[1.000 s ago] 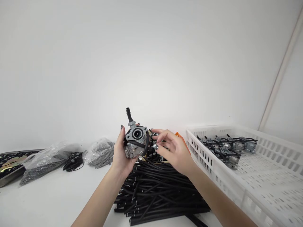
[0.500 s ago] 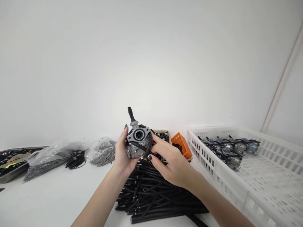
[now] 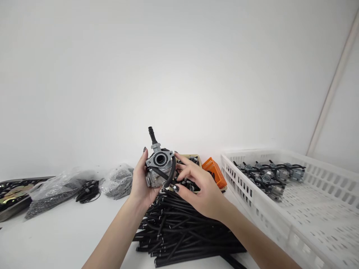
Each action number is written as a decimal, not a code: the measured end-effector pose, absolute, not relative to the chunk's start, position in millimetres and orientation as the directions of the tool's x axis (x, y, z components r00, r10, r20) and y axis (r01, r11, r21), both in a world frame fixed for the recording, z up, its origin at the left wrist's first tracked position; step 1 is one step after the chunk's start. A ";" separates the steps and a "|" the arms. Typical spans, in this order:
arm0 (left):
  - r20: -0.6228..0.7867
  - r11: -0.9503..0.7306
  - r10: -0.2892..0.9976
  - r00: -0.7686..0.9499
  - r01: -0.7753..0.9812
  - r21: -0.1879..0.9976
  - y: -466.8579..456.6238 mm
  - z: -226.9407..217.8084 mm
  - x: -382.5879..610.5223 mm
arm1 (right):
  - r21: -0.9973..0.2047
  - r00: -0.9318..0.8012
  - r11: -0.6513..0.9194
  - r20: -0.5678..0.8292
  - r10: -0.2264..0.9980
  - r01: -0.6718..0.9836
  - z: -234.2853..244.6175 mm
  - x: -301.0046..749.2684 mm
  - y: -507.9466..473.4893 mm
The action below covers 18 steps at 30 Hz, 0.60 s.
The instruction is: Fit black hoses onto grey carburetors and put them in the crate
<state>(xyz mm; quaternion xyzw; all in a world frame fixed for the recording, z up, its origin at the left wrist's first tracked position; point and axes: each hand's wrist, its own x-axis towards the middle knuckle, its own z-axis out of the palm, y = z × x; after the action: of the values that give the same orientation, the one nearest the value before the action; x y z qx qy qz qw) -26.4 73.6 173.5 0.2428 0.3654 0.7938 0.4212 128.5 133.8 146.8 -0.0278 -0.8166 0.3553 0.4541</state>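
Observation:
A metal carburetor (image 3: 160, 160) is held up in front of me, its round bore facing me and a black rubber boot (image 3: 152, 135) pointing up from its top. My left hand (image 3: 143, 183) is closed round its left side and underside. A black hose (image 3: 171, 172) loops across its front and down its right side, with a small metal clip near the bottom bend. My right hand (image 3: 200, 186) is at the right side, index fingertip at the flange and thumb against the lower hose. The other right fingertips are partly hidden.
Below lies a heap of black hoses (image 3: 185, 235). Behind are a tan tray (image 3: 196, 156) of parts and an orange basket (image 3: 214, 168). A white crate (image 3: 269, 213) with several carburetors (image 3: 266, 179) stands right. Plastic bags (image 3: 119, 183) of small parts, a black cord bundle (image 3: 89, 190) and a metal tray (image 3: 14, 209) sit left.
The carburetor and both hands have shifted slightly left in view. My right index finger has moved up to the flange, and the fingers are spread wider.

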 end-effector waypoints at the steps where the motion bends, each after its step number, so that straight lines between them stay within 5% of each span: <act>1: 0.085 -0.378 0.847 -0.524 -0.483 0.789 73.3 173.8 -26.8 | -0.638 -0.562 0.703 0.722 0.404 -0.314 146.3 127.9 133.9; 10: 0.183 -0.372 0.911 -0.370 -0.544 0.752 75.3 170.5 -27.2 | -0.738 -0.590 0.543 0.661 0.464 -0.400 143.9 124.8 133.9; 18: 0.175 -0.295 0.949 -0.262 -0.543 0.786 68.8 170.9 -28.4 | -0.758 -0.689 0.499 0.624 0.368 -0.420 148.2 130.1 137.2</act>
<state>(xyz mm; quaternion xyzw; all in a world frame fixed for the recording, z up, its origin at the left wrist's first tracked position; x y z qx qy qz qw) -28.4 68.8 170.9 0.3319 0.3061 0.7331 0.5086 130.1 137.2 148.2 0.0166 -0.7710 0.5001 0.3939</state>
